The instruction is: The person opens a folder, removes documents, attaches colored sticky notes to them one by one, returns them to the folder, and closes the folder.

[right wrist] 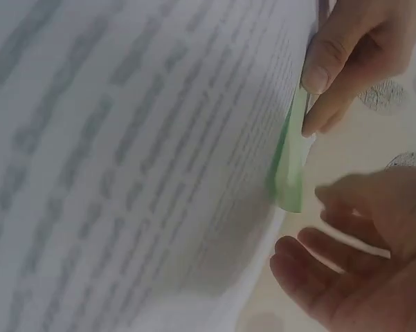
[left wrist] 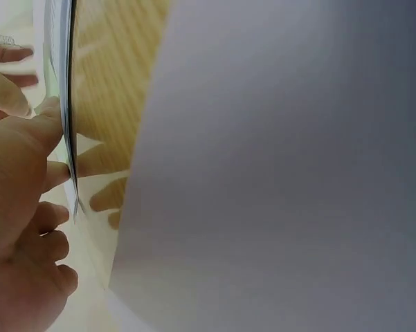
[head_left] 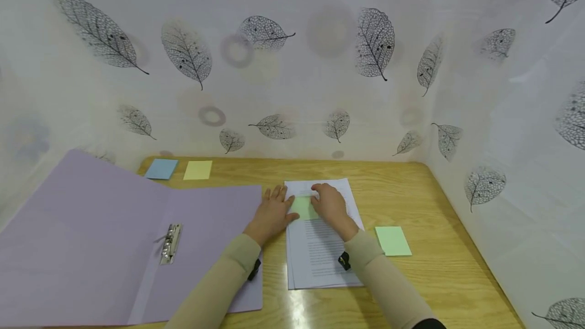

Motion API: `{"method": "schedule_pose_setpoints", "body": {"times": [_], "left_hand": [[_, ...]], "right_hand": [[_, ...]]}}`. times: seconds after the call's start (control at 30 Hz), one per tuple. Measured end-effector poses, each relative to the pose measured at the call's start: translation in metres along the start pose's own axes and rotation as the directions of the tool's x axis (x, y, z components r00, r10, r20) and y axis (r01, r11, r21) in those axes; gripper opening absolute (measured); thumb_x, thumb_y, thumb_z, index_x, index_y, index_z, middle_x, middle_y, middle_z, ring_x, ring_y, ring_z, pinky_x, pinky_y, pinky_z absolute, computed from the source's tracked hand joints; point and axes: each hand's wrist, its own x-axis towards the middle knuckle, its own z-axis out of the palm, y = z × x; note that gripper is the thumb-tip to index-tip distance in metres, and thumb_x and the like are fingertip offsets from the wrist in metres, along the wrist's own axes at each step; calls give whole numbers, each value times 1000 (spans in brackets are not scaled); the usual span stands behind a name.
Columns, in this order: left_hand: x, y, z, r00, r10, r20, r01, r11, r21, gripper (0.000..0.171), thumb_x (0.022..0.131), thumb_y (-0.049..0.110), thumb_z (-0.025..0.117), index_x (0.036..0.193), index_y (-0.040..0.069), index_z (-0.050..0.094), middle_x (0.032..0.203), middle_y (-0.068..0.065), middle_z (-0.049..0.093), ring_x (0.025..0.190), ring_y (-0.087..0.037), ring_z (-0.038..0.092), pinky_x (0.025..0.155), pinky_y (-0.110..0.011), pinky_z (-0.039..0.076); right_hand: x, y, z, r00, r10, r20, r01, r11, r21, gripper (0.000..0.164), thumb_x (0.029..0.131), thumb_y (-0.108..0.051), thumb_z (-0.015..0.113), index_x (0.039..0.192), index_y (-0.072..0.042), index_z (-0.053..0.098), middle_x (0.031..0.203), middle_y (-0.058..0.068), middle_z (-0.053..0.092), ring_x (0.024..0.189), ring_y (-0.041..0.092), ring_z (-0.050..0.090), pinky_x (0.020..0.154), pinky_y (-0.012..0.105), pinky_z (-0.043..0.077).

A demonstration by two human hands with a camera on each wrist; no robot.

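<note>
A pale green sticky note (head_left: 304, 208) lies on the upper part of a stack of printed sheets (head_left: 320, 255). In the right wrist view one end of the note (right wrist: 291, 176) curls up off the page. My left hand (head_left: 270, 216) rests at the left edge of the stack, fingers spread, with its thumb touching the note's left side. Over the note's right side, my right hand (head_left: 332, 207) hovers with loosely bent fingers; the right wrist view shows this hand (right wrist: 360, 242) apart from the note, holding nothing.
An open purple folder (head_left: 215, 237) with a metal clip (head_left: 171, 244) lies left of the sheets. A green sticky-note pad (head_left: 393, 241) sits to the right. Blue (head_left: 161, 169) and yellow pads (head_left: 198, 170) are at the back left. A leaf-patterned curtain (head_left: 297, 75) surrounds the wooden table (head_left: 439, 268).
</note>
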Motion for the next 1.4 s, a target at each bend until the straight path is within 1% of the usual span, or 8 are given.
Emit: {"method": "schedule_pose_setpoints", "body": {"times": [0.13, 0.27, 0.5, 0.63, 0.77, 1.03, 1.27, 1.4], "left_hand": [[-1, 0, -2, 1000, 8, -4, -8, 1000, 22, 66, 105, 54, 56, 154, 11, 54, 167, -16, 42, 159, -38, 32, 131, -60, 23], [-2, 0, -1, 1000, 12, 6, -13, 999, 31, 66, 106, 54, 54, 155, 11, 52, 166, -10, 45, 159, -37, 33, 131, -60, 22], [-2, 0, 1, 1000, 15, 24, -16, 999, 46, 67, 107, 55, 50, 158, 10, 48, 166, -10, 44, 157, -36, 37, 130, -61, 25], [-2, 0, 0, 999, 2, 36, -3, 999, 41, 68, 108, 55, 49, 159, 10, 46, 167, -10, 41, 157, -36, 37, 129, -62, 25], [-4, 0, 0, 999, -2, 41, 1, 1000, 25, 67, 109, 53, 49, 160, 10, 45, 168, -10, 40, 157, -37, 38, 129, -62, 25], [-5, 0, 1, 998, 3, 58, -4, 1000, 11, 67, 110, 51, 45, 162, 9, 40, 171, -10, 34, 158, -36, 34, 129, -64, 24], [-6, 4, 2, 996, -41, 83, 39, 999, 25, 69, 111, 53, 42, 163, 8, 38, 172, -11, 33, 161, -34, 29, 132, -60, 19], [-6, 4, 2, 996, -65, 66, 61, 996, 64, 69, 110, 54, 43, 162, 7, 40, 170, -11, 36, 161, -33, 30, 132, -58, 19]], "right_hand": [[-9, -6, 0, 976, -176, 128, 200, 956, -215, 38, 102, -20, 70, 134, -1, 68, 138, 20, 69, 127, 45, 65, 97, 58, 59], [-17, -5, 3, 950, -223, 220, 285, 906, -312, 45, 106, -30, 64, 144, -4, 63, 150, 18, 61, 139, 52, 54, 105, 66, 53], [-22, 6, -6, 956, -100, 275, 186, 934, -305, 54, 109, -36, 57, 152, -3, 54, 160, 21, 50, 148, 54, 42, 116, 71, 41], [-20, 13, -9, 950, -39, 309, 131, 950, -284, 55, 110, -35, 54, 157, -5, 49, 164, 21, 43, 151, 52, 39, 119, 71, 37], [-19, 15, -6, 947, -61, 315, 142, 960, -243, 58, 110, -35, 55, 159, -6, 45, 166, 22, 41, 152, 52, 38, 120, 71, 36], [-16, 10, -5, 922, -96, 375, 176, 966, -187, 57, 111, -35, 52, 162, -10, 42, 169, 19, 37, 155, 50, 32, 120, 72, 34], [-16, 10, -7, 931, -65, 359, 107, 989, -97, 60, 109, -32, 59, 158, -1, 45, 167, 25, 37, 156, 49, 32, 122, 69, 33], [-16, 8, -6, 934, -62, 353, 101, 991, -91, 61, 109, -33, 59, 158, 1, 44, 166, 27, 36, 156, 48, 33, 124, 66, 33]]}}
